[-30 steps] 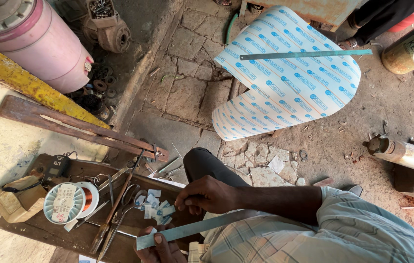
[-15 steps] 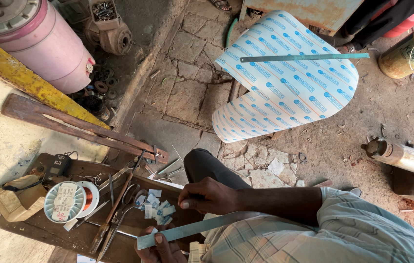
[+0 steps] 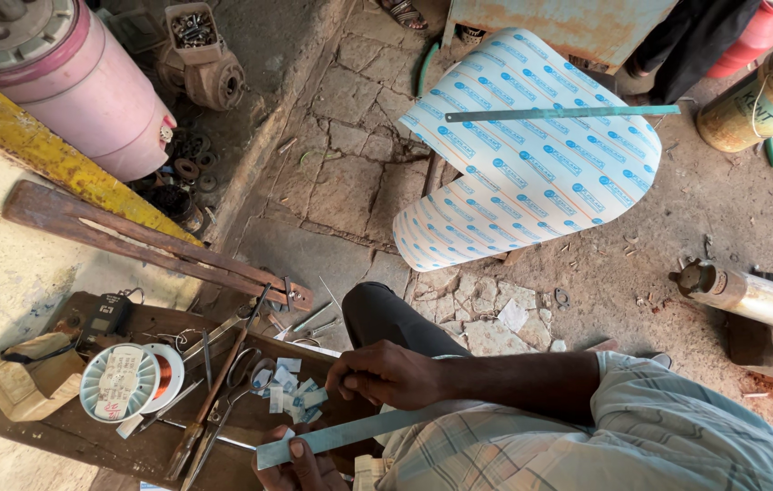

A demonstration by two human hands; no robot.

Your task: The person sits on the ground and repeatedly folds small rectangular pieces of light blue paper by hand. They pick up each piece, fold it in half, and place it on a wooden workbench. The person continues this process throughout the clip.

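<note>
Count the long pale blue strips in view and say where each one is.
2. One strip lies across the patterned sheet at the top. The other strip is held between the person's hands at the bottom. More may be hidden.

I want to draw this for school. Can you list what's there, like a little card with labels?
Place: cracked stone floor, dark wooden board
Right hand: pinching one end of a long pale blue-grey strip
Left hand: under the strip's other end
On board: round wire spool, small cut paper pieces, thin metal tools
Behind: blue-patterned white sheet, pink cylinder
</note>
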